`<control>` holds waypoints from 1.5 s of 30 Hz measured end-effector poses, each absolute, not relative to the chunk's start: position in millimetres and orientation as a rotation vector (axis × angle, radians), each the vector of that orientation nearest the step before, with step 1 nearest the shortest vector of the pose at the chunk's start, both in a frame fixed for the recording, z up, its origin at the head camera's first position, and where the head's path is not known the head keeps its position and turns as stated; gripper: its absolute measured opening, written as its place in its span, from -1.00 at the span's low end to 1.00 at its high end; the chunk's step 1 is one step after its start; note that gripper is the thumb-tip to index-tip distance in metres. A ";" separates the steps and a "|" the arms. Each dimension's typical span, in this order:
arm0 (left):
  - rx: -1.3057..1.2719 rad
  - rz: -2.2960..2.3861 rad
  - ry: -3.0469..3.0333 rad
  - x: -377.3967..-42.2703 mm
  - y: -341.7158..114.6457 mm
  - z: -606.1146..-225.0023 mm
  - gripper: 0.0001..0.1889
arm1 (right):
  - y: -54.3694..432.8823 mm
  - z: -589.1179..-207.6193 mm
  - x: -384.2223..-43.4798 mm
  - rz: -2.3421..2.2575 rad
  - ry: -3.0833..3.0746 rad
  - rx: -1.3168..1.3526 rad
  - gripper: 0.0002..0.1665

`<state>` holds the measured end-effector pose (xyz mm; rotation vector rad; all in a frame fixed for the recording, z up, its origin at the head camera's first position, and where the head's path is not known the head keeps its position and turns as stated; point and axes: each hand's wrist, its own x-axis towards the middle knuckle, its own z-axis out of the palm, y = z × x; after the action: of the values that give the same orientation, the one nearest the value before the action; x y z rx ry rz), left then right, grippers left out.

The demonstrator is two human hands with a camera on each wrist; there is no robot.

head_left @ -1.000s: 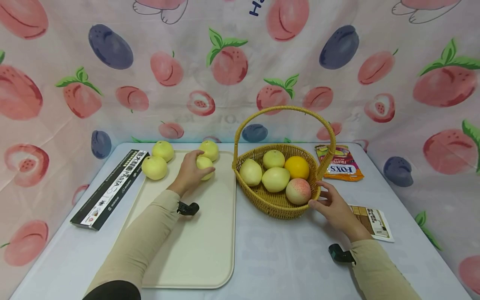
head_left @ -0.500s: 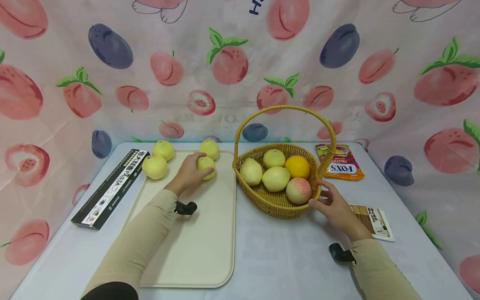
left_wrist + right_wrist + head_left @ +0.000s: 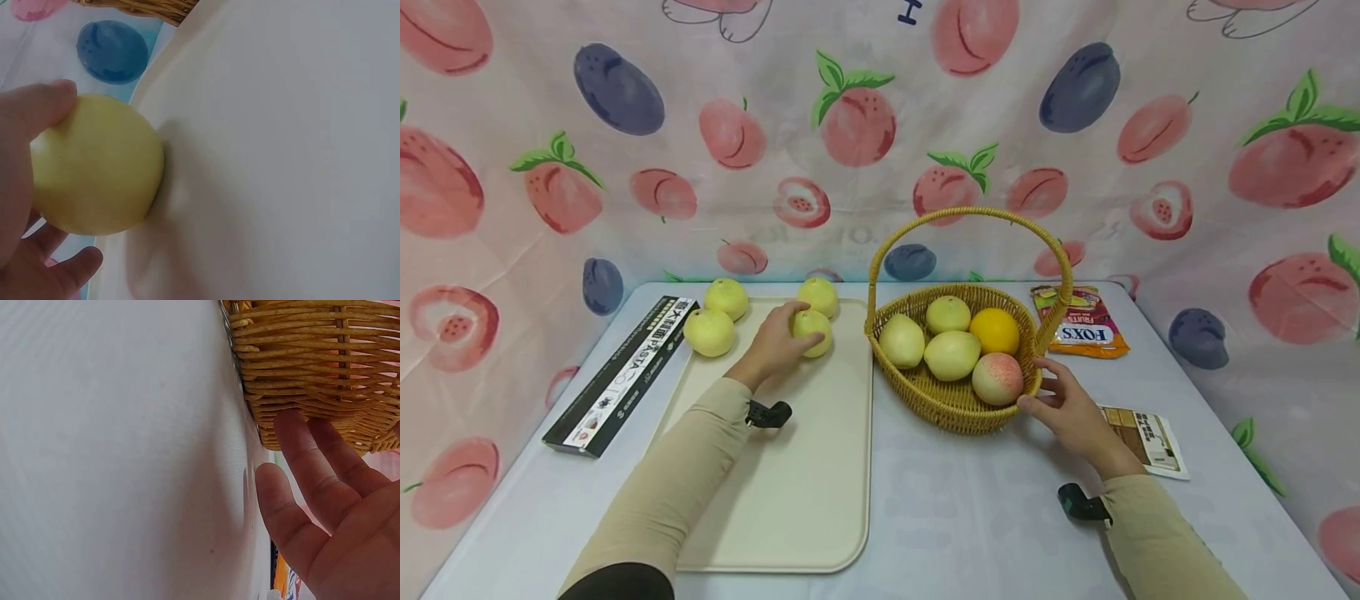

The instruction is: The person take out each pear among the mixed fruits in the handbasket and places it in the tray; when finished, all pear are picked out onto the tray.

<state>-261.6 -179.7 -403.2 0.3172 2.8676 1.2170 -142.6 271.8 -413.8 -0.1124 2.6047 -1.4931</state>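
Yellow fruit [image 3: 814, 335] sits in the grip of the left hand [image 3: 771, 343], over the far part of a cream tray [image 3: 782, 500]. Thumb and fingers close round its sides, so the hand covers its left part in the head view. Whether it touches the tray or is slightly raised is hard to tell — the left wrist view shows a soft shadow beside it, but its underside is out of sight. Another pale fruit [image 3: 818, 293] stands just behind, its lower part masked by the held one. Two more fruits [image 3: 717, 317] are close together at the tray's far left corner, next to a long black box [image 3: 617, 383].

Right of the tray, the right hand [image 3: 1071, 417] has its fingers loosely extended, their tips against the outer side of a wicker basket [image 3: 951, 417]; the thumb is mostly cut off in the right wrist view. Inside the basket lie three pale fruits [image 3: 951, 357], an orange [image 3: 995, 332] and a peach [image 3: 997, 379]. A red snack bag [image 3: 1082, 329] is partly hidden by the basket handle, and a flat packet [image 3: 1146, 440] on the bench [image 3: 940, 517] is partly covered by the right hand — its small print is unreadable.
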 end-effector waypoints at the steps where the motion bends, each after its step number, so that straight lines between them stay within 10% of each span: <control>1: 0.312 1.218 2.868 -261.7 -179.5 -403.2 -0.30 | 271.7 -413.6 -142.6 -1.494 2.602 -0.112 -0.05; 45: 0.684 1.299 2.924 -228.4 -146.0 -341.6 -0.26 | 270.5 -415.4 -143.0 -1.489 2.622 -0.116 -0.06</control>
<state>-228.4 -146.0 -341.6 0.6842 2.9244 1.2988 -143.0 270.5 -415.4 -0.1164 2.6217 -1.4891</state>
